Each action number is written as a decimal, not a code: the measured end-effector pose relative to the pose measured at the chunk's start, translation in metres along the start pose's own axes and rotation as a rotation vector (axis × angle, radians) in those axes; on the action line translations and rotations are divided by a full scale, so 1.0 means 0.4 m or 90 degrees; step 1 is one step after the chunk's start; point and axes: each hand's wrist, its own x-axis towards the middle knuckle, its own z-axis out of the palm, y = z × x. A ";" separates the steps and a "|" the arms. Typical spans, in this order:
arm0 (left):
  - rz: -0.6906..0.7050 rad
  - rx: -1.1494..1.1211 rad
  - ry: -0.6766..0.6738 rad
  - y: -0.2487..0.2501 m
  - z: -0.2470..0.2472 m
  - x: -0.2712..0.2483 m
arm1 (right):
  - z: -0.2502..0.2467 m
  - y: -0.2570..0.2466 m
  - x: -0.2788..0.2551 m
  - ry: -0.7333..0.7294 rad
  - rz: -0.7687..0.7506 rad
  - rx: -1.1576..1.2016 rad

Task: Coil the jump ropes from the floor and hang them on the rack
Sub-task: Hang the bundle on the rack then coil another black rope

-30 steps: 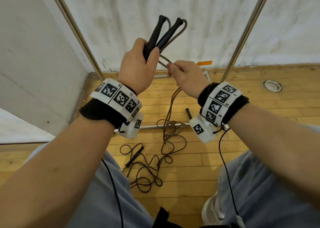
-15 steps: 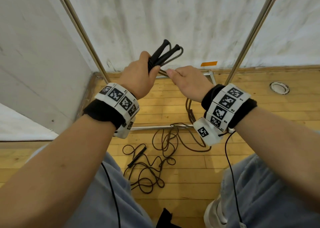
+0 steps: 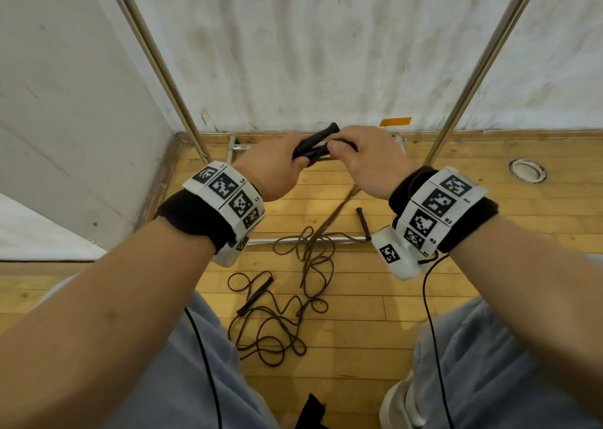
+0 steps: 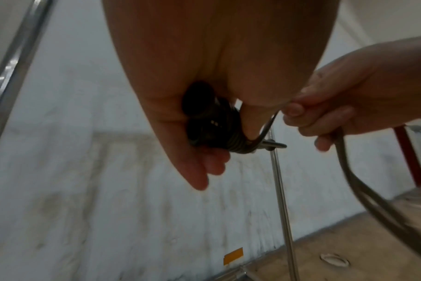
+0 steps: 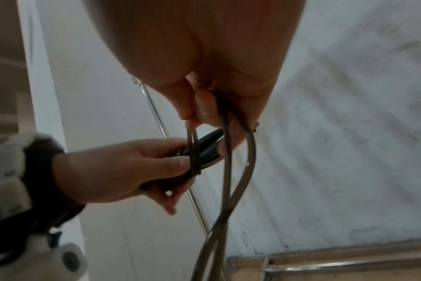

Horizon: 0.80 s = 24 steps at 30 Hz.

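My left hand [image 3: 277, 164] grips the two black handles [image 3: 315, 141] of a jump rope, held level in front of me. Brown rope turns [image 4: 233, 131] are wound round the handles [image 4: 199, 110]. My right hand [image 3: 365, 158] pinches the doubled rope [image 5: 226, 121] just right of the handles [image 5: 204, 150] and holds it taut. From there the rope [image 3: 332, 216] drops to the wooden floor. A second brown jump rope [image 3: 277, 324] with a black handle [image 3: 256, 295] lies tangled on the floor between my legs. Another black handle [image 3: 363, 221] lies near the rack's base bar.
The rack's two metal uprights [image 3: 156, 60] [image 3: 483, 63] rise to either side of my hands against the white wall. Its base bars [image 3: 293, 241] lie on the floor. A round floor fitting [image 3: 527, 171] sits at the right, an orange tape strip [image 3: 394, 121] on the wall.
Both hands have come down from in front of the wall to near floor level in view. The handles have tipped from upright to nearly level, and my right hand has closed in on them.
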 end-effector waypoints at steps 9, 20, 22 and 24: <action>0.057 0.077 0.010 0.045 0.037 -0.015 | -0.029 0.015 0.020 0.068 0.004 -0.110; 0.194 -0.038 -0.048 0.054 0.001 -0.042 | -0.072 0.067 0.046 -0.010 0.081 0.013; 0.206 -0.060 -0.026 0.053 -0.015 -0.049 | -0.079 0.073 0.046 -0.043 0.090 0.060; 0.214 -0.093 -0.004 0.053 -0.028 -0.058 | -0.077 0.074 0.042 -0.063 0.098 0.115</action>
